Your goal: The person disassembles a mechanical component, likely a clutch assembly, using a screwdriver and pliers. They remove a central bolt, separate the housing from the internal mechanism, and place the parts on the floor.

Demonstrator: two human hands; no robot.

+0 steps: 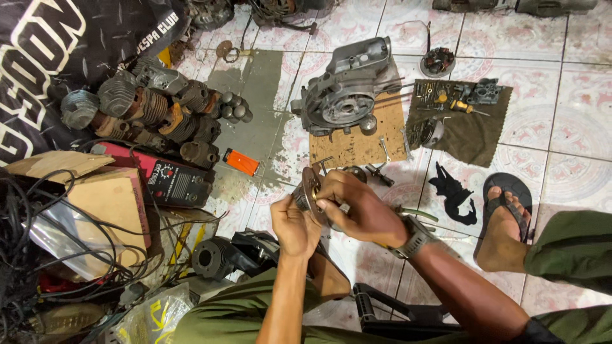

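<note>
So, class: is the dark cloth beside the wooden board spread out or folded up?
Spread out: the dark cloth lies flat on the tiles, small tools scattered across it.

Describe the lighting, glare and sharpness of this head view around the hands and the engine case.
Head view: soft, even light; the engine case on its wooden board is sharp. The floor tiles show mild sheen, no harsh glare. Left hand and right hand are slightly soft around the round metal part; edges bend from the wide lens.
</note>
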